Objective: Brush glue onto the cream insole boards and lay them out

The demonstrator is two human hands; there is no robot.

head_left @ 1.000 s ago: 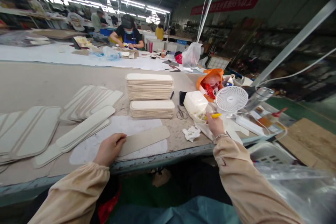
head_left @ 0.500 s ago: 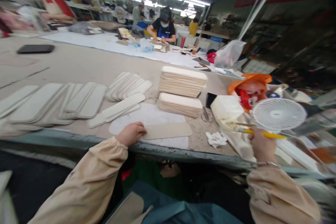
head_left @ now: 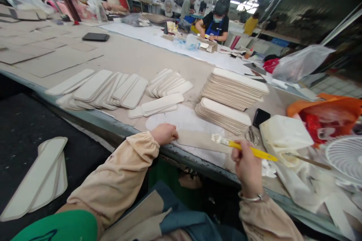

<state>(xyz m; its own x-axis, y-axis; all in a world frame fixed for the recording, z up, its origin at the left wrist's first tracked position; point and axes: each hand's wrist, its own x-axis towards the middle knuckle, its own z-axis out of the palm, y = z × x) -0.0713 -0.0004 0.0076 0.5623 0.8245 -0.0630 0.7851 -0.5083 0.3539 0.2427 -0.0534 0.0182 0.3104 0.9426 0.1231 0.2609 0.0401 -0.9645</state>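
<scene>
My left hand (head_left: 164,134) rests at the table's front edge, its fingers closed on the left end of a flat beige strip (head_left: 195,139). The strip lies on a white sheet (head_left: 158,121). In my right hand (head_left: 249,165) is a yellow-handled brush (head_left: 254,152), its tip coated in white paste and held over the strip's right part. Behind the strip stand a shorter stack of strips (head_left: 223,116) and a taller stack of strips (head_left: 234,89). Fanned pale strips (head_left: 104,86) lie to the left of my left hand.
To the right are scissors (head_left: 251,136), a black phone (head_left: 260,117), a white paste-smeared container (head_left: 285,131), an orange bag (head_left: 336,105) and a white fan (head_left: 345,156). More strips (head_left: 42,177) lie on a dark surface at lower left. A co-worker (head_left: 216,22) works across the table.
My right hand has moved left with the brush, from beside the white container to over the strip. The view has turned left. My left hand stays on the strip's end.
</scene>
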